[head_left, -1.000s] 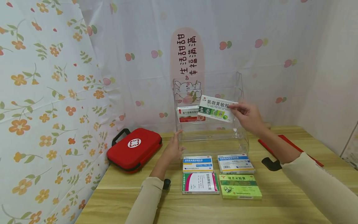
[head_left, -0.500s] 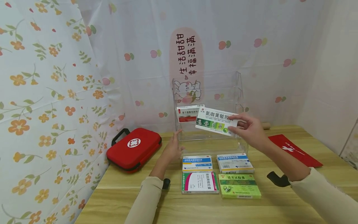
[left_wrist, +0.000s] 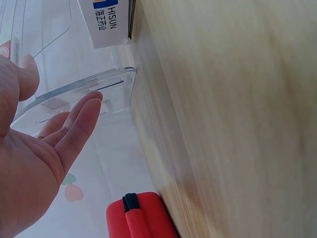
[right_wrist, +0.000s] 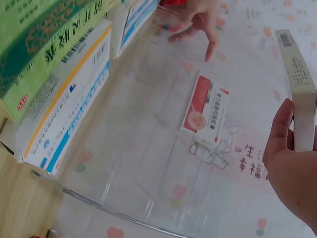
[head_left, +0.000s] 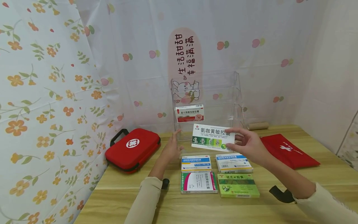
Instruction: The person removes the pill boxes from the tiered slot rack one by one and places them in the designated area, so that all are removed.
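- Here, I saw the right hand (head_left: 247, 143) pinching a white-and-green medicine box (head_left: 213, 138) by its right end, thumb and fingers curled round the edge; the box hung in the air in front of the lower part of the clear acrylic rack (head_left: 208, 102), above the boxes lying on the table (head_left: 251, 208).
- The left hand (head_left: 171, 148) was relaxed with straight fingers, touching the rack's lower left edge and holding nothing.
- A red-and-white box (head_left: 189, 113) stood on a shelf of the rack, at its left side.
- Four boxes lay flat in front of the rack: two blue-striped boxes (head_left: 196, 163) behind, a pink-and-green box (head_left: 199, 182) and a green box (head_left: 238, 185) nearer me.
- A red first-aid case (head_left: 132, 149) lay left of the rack, a flat red pouch (head_left: 288, 150) to its right, and a cardboard roll (head_left: 258, 125) by the wall.
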Motion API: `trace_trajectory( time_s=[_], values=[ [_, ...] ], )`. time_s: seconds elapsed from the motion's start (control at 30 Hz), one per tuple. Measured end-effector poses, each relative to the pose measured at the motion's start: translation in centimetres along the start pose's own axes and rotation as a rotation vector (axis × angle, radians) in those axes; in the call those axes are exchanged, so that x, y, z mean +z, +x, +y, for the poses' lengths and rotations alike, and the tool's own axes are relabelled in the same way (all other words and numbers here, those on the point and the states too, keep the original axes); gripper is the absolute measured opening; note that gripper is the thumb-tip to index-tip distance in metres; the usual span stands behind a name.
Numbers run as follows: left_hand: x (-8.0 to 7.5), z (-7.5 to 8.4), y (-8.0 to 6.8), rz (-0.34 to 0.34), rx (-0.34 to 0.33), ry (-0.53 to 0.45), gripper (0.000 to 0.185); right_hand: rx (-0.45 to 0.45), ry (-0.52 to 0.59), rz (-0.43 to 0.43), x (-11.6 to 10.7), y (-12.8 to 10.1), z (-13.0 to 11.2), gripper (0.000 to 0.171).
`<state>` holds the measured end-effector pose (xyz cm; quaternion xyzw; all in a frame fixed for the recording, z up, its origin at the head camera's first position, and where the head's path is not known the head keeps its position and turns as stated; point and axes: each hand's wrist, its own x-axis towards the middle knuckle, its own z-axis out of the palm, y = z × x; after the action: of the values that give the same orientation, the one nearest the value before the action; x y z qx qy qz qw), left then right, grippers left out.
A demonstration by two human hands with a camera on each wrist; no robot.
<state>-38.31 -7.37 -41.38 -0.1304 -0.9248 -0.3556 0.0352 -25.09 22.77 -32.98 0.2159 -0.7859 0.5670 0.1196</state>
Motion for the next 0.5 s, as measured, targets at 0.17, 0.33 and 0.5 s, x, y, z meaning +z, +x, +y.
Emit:
trace_trajectory(
  time_s=[0.17,0.33,0.5],
  values=[
    [0.0,-0.1,0.1,0.001,-0.001,-0.007,0.086,0.040,0.009,-0.058,0.3,-1.1,0.3,0.052],
    [0.1,-0.1,0.1,-0.001,0.001,0.004,0.085,0.001,0.061,-0.129,0.9,-2.1,1.3,0.055],
    [0.0,-0.3,0.0,0.005,0.019,0.014,0.084,0.017,0.086,-0.193,1.8,-2.8,1.7,0.055]
  ],
)
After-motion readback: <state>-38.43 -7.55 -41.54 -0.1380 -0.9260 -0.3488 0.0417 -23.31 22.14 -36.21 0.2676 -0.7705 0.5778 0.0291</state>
